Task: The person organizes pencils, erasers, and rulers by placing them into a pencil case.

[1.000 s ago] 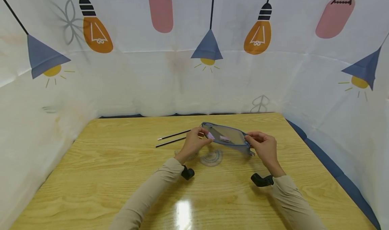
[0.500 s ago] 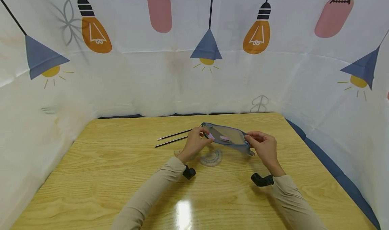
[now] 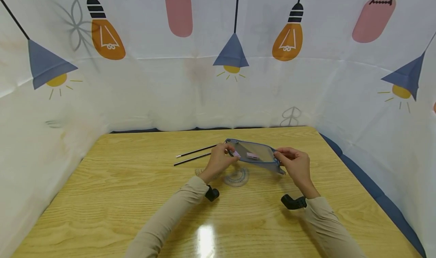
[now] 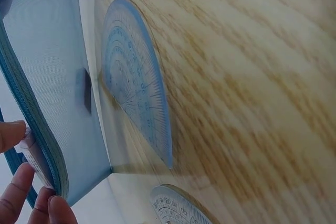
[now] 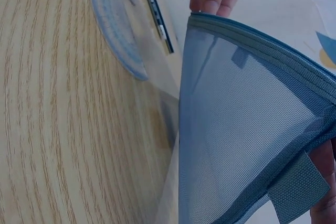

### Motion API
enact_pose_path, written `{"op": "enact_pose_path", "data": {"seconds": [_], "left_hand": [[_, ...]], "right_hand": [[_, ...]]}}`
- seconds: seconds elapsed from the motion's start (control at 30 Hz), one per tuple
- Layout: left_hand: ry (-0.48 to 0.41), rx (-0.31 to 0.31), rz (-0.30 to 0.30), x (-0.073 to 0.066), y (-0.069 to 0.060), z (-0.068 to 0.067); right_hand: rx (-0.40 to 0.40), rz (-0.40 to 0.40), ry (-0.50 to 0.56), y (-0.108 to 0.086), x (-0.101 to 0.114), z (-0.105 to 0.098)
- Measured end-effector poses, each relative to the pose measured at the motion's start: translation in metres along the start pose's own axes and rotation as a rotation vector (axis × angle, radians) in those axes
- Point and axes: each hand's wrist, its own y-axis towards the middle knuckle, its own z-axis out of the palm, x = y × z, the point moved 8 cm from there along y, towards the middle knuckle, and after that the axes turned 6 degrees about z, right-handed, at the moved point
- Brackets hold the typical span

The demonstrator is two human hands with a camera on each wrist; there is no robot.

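A blue-edged mesh zip pouch [image 3: 259,148] is held above the table with its mouth open. My left hand [image 3: 219,160] pinches a pale purple eraser [image 4: 35,158] between thumb and fingers at the pouch's left end, just inside the zip edge. Another pale purple eraser [image 3: 252,156] lies in the pouch. At the opposite end my right hand [image 3: 297,168] grips the pouch rim between thumb and fingers. A fabric tab [image 5: 298,187] hangs beside those fingers in the right wrist view. Below the left hand a clear protractor [image 3: 237,177] lies on the table.
Two dark pencils [image 3: 192,159] lie left of the pouch, partly hidden by my left hand. A second clear protractor [image 4: 178,205] lies near the first, half covered by the left wrist. A patterned white cloth [image 3: 197,91] stands behind the wooden table [image 3: 119,197].
The eraser in my left hand has sunk slightly further behind the pouch rim. The left hand has shifted a touch to the right; my right hand has stayed almost still.
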Motion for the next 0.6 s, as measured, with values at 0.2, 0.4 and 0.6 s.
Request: {"op": "enact_pose_path", "data": {"seconds": [0.2,0.4,0.6], "left_hand": [[-0.007,0.002,0.013,-0.0025,-0.0011,-0.0009],[-0.020,0.004,0.004,-0.0037,-0.0019,-0.0018],[-0.007,0.004,-0.003,-0.0043,-0.0026,-0.0024]], "right_hand": [[-0.002,0.001,0.002,-0.0003,0.0001,-0.0001],[-0.004,0.000,-0.006,-0.0007,0.0010,-0.0003],[-0.002,0.002,-0.009,-0.0012,0.0016,0.0000]]}}
